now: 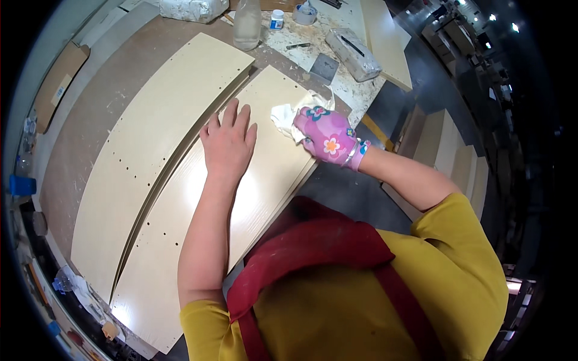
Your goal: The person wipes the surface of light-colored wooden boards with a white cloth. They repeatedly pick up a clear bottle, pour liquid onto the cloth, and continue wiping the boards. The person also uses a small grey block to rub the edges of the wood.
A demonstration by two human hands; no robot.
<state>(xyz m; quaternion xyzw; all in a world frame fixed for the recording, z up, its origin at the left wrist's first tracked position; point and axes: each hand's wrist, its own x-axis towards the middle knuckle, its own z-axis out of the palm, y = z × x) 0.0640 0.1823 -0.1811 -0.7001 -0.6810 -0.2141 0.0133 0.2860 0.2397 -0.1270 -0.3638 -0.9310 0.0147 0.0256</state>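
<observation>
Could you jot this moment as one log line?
left hand: bare, resting on near panel | right hand: gloved, holding pale cloth on it | beyond: far panel

No legible txt anywhere in the frame; 2 lbls show, both unreadable. Upper left: a white lbl [59,94] w/ small dark print, stuck on a brown cardboard box [65,69] standing near the frame's edge; print's too tiny & blurry to make out. Top ctr: a blue-and-white lbl [276,24] on the front of a small white-capped bottle [277,18], up on the table [295,35]; lettering's too small to read. Mid-right bkgd: a small pale patch [492,94] amid dim stacks, poss. a lbl or just paper, can't tell which, too dark & far off.
</observation>
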